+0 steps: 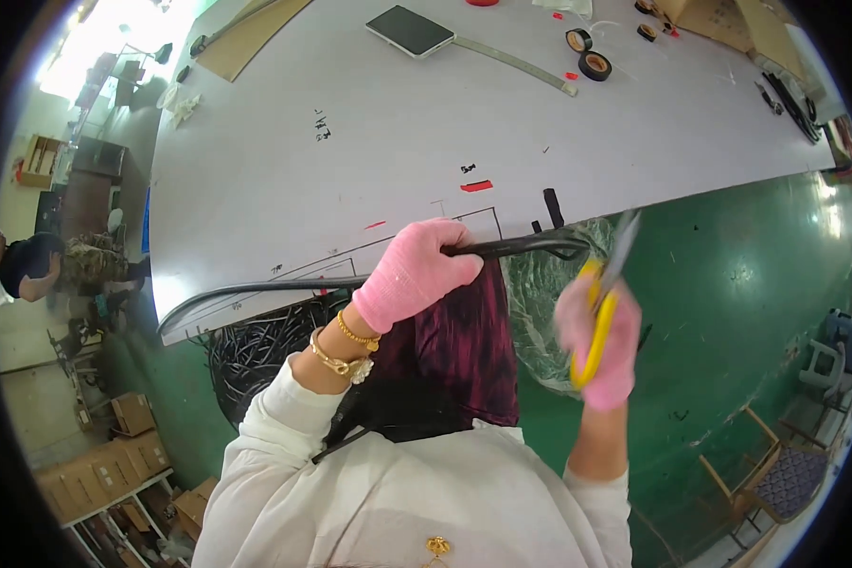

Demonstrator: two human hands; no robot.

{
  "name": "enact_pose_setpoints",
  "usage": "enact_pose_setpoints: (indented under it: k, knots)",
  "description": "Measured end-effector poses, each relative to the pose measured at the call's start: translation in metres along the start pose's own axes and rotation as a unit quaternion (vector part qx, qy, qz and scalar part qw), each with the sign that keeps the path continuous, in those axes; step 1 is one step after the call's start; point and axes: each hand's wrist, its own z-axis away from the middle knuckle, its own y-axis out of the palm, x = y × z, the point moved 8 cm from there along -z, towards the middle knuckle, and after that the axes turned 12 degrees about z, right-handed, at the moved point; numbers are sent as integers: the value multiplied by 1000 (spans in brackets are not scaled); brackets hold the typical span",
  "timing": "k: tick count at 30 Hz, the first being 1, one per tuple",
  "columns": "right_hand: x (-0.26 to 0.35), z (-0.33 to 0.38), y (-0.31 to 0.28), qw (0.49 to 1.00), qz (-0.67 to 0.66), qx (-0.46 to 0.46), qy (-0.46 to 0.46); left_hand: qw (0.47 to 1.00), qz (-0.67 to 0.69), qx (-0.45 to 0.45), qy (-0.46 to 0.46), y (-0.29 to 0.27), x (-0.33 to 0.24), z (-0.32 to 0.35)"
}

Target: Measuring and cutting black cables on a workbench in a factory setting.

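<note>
far left a person bends over by cardboard boxes. black tubing runs along the near edge of the big white table. my left hand, pink glove, fingers wrapped tight around the tubing at the table edge; gold bracelets on that wrist. tubing end sticks out right of my fist. my right hand, pink glove too, blurred, fingers closed on yellow-handled scissors, blades up near the tubing end. tape rolls and a tablet far back on the table.
</note>
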Motion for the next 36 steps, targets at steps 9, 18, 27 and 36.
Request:
enact_pose_setpoints:
  k: [9,18,27,36]
  knots:
    - [-88,117,110,970,-111,146,160,997,14,71,-11,10,6,47]
    - [-59,111,121,979,-40,119,160,996,-11,83,17,11,10,67]
    - [-78,121,125,967,-86,86,225,996,-23,80,27,11,7,70]
    - [-61,125,113,970,98,96,199,974,135,169,60,11,9,61]
